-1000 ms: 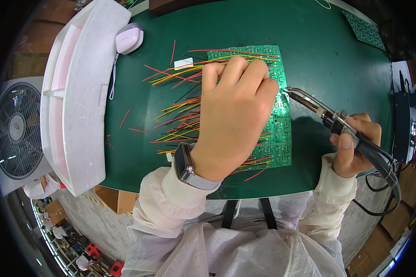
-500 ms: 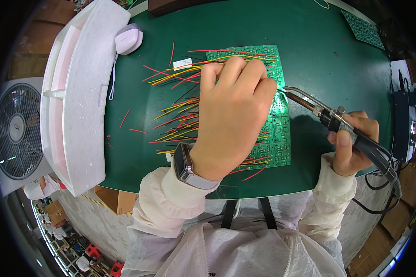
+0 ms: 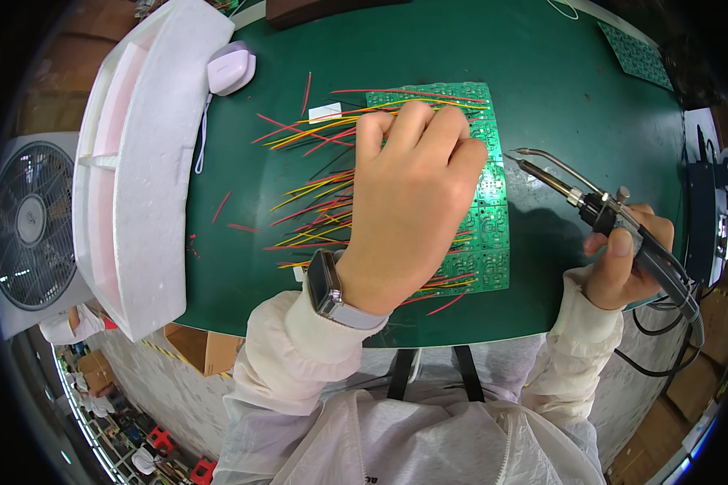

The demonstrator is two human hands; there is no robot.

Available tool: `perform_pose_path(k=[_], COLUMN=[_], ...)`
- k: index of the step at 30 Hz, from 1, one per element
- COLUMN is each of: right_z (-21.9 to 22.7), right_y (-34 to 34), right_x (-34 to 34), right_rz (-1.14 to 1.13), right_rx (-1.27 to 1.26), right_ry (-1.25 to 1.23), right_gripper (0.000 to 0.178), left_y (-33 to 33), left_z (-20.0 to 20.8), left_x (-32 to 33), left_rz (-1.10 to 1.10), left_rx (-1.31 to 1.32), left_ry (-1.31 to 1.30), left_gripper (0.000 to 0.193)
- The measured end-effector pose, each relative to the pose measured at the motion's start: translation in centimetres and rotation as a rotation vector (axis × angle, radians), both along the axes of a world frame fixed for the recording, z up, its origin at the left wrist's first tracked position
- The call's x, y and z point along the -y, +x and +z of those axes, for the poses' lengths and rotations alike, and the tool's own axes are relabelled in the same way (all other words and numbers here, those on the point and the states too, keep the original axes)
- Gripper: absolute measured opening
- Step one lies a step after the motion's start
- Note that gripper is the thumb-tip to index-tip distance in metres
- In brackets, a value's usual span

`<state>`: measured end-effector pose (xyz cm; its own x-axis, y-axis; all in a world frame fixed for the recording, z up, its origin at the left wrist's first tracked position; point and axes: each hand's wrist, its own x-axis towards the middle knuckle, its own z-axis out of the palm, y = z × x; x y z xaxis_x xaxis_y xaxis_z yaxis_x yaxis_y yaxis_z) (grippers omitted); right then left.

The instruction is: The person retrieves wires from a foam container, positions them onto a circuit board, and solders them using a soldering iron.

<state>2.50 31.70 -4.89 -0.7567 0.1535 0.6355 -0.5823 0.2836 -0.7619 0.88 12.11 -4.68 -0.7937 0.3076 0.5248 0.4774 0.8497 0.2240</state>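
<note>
My left hand point(image 3: 416, 194), curled with its fingers closed, is over the green circuit board panel point(image 3: 489, 234). Its fingertips are hidden beneath it, so what they pinch cannot be seen. Thin red, yellow and black wires point(image 3: 315, 194) stick out leftward from under the hand, several in groups across the panel. In my right hand point(image 3: 631, 255) is a soldering iron point(image 3: 598, 212) with a curved metal tube alongside its tip. The tip points left and stands just off the panel's right edge, apart from the board.
A white foam tray point(image 3: 150, 186) with compartments stands at the left, beside a pale lilac case with a strap point(image 3: 231, 69). Loose red wire pieces point(image 3: 221, 208) lie on the green mat point(image 3: 542, 65). Another circuit board panel point(image 3: 635, 53) is at the far right. A cable point(image 3: 663, 372) trails from the iron.
The soldering iron in my right hand has drawn back to the right, its tip leaving the board near my left fingers. My left hand stays closed over the panel.
</note>
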Motion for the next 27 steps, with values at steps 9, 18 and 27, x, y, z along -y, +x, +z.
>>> perform_pose_path(k=[9,18,27], right_z=[-0.3,-0.4,-0.2], right_y=[0.8,1.6,3.9], right_x=[-0.6,-0.6,0.7], right_rz=[-0.048,-0.029,-0.130], right_rx=[0.064,0.145,0.389], right_ry=[0.024,-0.097,-0.319], right_gripper=[0.025,0.025,0.021], left_y=[4.9,7.4,5.8], left_z=[6.4,3.0,3.0], left_x=[10.7,13.7,2.3], left_rz=[0.269,0.280,0.074], left_rx=[0.328,0.392,0.227], left_ry=[0.184,-0.126,0.298], left_gripper=[0.016,0.012,0.015])
